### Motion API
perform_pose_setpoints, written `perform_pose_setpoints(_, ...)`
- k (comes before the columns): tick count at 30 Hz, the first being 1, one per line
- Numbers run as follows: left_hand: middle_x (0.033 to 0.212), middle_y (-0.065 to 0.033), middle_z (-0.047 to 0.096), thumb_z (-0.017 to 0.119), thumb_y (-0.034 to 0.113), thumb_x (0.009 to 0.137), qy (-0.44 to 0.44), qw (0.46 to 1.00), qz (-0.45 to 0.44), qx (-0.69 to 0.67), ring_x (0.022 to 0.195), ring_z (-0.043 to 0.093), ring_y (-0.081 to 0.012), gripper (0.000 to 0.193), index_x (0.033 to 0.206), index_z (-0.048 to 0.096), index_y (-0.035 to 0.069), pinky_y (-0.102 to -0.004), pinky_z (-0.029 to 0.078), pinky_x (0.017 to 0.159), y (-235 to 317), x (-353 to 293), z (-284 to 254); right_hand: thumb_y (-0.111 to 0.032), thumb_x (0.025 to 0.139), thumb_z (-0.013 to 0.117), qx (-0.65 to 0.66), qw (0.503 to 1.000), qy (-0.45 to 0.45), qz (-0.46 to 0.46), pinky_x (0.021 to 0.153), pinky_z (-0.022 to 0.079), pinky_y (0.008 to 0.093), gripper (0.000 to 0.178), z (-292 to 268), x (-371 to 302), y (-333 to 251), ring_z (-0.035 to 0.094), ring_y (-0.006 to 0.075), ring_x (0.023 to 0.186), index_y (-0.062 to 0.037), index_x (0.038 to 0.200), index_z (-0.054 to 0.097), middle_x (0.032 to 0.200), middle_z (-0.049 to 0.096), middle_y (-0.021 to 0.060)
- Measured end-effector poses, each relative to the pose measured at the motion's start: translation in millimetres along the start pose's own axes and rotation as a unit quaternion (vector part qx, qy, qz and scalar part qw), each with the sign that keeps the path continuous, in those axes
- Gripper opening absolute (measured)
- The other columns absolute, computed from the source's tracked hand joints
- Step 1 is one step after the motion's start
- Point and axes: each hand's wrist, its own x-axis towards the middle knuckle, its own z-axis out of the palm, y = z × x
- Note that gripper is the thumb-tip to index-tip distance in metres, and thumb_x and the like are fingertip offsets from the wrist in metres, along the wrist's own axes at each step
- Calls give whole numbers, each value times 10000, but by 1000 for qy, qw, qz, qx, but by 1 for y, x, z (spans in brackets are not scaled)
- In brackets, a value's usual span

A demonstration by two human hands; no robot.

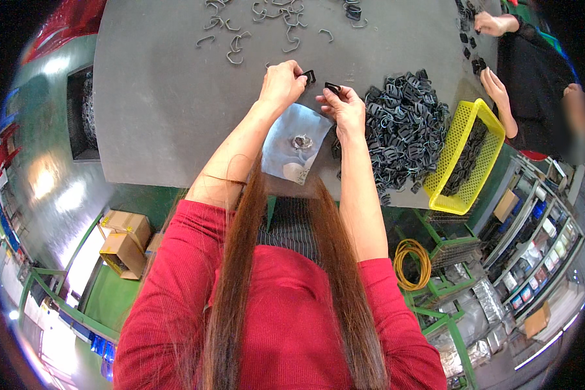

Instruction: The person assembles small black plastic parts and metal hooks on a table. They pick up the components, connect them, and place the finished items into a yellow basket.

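Observation:
My left hand (283,82) pinches a small black plastic clip (309,77) between thumb and fingers. In my right hand (347,108), the fingertips hold another small black piece (332,87), close to the first but apart from it. Below both hands lies a bluish-grey printed sheet (281,151) with a small dark and whitish lump (301,142) at its middle. Just right of my right forearm is a big heap of black clips (404,123), some with bluish-grey curved strips among them.
Loose grey C-shaped strips (235,47) lie across the far side of the grey table (149,117). A yellow perforated basket (493,140) with black pieces inside stands right of the heap. At the far right, a co-worker's hands (495,88) are beside black pieces.

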Motion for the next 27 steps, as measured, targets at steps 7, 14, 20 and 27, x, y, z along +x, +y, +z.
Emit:
perform_pose_setpoints(7,734,-198,640,612,152,788,-129,952,-180,-213,656,645,-313,258,977,552,-13,-377,506,648,12,1,-20,-128,886,540,-51,998,-35,28,442,440,214,139,7,0,-10,615,148,546,-8,957,543,800,648,106)
perform_pose_setpoints(14,727,-157,631,582,131,824,-14,999,-8,-41,649,640,-280,226,983,491,-1,-378,487,580,-7,2,3,-175,886,505,-278,960,-13,-44,444,442,280,192,23,11,-8,590,141,467,-2,949,559,634,632,80)
perform_pose_setpoints(20,711,-185,608,581,116,800,10,1000,-3,-22,725,612,-369,242,981,473,-3,-439,472,651,1,-1,7,-231,887,505,-346,936,31,-58,535,480,339,234,33,19,-4,628,198,517,-17,963,563,629,636,84)
perform_pose_setpoints(27,692,-154,604,574,118,799,36,998,3,-49,692,613,-344,226,972,486,1,-431,465,622,-3,-5,12,-263,872,529,-392,915,40,-92,587,487,394,253,32,22,1,638,287,571,-24,949,560,648,639,124)
